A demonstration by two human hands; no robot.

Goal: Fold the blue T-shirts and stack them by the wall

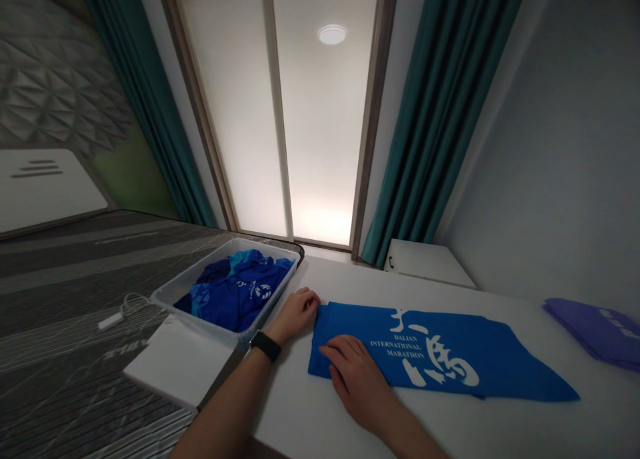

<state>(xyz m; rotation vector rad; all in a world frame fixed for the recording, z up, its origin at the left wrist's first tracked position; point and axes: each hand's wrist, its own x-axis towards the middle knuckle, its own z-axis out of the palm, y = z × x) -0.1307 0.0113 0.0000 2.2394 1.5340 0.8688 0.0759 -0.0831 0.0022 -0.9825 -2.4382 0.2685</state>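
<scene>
A blue T-shirt (pixel 480 352) with white "Dalian International Marathon" print lies folded into a long strip on the white table. At its far left corner is my left hand (pixel 295 312), with a dark watch on the wrist; the fingers are curled in and closed at the fabric corner. My right hand (pixel 360 382) rests on the shirt's left part, palm down, its fingers stretched over the cloth and the thumb apart from them. The shirt's right end tapers to a point and lies untouched.
Left of the table, a clear plastic bin (pixel 173 279) holds crumpled blue clothes (pixel 240 289). A folded purple garment (pixel 595 329) lies at the table's right side. A white box lid or board (pixel 180 362) and a white power strip (pixel 111 321) lie on the grey bed (pixel 65 352).
</scene>
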